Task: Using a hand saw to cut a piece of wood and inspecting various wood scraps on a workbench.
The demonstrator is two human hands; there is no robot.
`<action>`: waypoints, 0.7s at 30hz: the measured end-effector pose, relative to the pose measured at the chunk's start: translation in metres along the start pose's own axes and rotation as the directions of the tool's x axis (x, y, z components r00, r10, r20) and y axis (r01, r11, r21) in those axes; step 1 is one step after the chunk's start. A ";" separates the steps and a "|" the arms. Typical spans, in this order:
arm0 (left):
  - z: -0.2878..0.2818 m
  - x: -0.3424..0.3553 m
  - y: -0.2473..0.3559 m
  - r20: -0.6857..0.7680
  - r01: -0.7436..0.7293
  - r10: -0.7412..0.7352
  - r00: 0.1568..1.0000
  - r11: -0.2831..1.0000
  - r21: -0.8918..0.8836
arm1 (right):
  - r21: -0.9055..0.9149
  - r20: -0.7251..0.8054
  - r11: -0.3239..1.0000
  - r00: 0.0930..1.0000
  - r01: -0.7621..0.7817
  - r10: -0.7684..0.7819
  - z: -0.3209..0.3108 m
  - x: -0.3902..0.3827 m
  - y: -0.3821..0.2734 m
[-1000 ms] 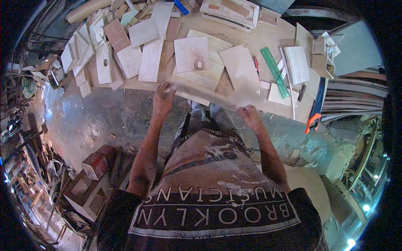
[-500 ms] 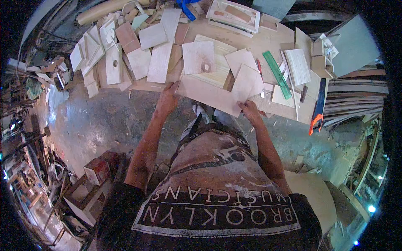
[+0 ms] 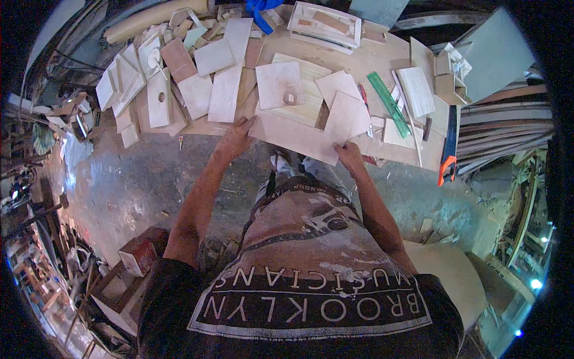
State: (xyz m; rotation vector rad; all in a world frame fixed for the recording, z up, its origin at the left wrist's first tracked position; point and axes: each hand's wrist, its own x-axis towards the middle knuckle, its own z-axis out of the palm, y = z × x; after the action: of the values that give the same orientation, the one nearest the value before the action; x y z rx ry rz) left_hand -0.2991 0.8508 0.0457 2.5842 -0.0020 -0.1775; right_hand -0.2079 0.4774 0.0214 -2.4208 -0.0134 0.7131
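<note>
A long thin plywood board (image 3: 294, 140) spans the gap between my hands at the near edge of the workbench. My left hand (image 3: 235, 139) grips its left end, while my right hand (image 3: 350, 158) pinches its right end between thumb and fingers. Just beyond the board, a square plywood piece (image 3: 272, 79) with a small hole lies on a larger pale wooden panel (image 3: 310, 90). A plain plywood piece (image 3: 347, 116) rests close to my right hand, overlapping the board's far side in view.
Several wood offcuts (image 3: 216, 57) crowd the bench's left side. To the right lie a green ruler (image 3: 388, 103), a striped wooden panel (image 3: 417, 91) and a handsaw with an orange handle (image 3: 447, 170). A shallow wooden box (image 3: 326, 25) sits at the back. Behind me on the left stands a red box (image 3: 137, 254).
The view has shifted slightly, so the bench things appear a little to the left. Both hands keep their hold on the board, which has hardly moved.
</note>
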 end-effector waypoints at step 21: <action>-0.005 0.001 0.008 0.091 -0.066 0.055 0.994 0.990 0.125 | -0.006 0.075 0.998 0.995 -0.069 0.069 -0.003 -0.004 -0.016</action>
State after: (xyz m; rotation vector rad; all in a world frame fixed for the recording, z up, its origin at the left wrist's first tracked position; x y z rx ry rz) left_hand -0.2969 0.8466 0.0537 2.6981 -0.1280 -0.2757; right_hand -0.2077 0.4875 0.0342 -2.4068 0.0391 0.8356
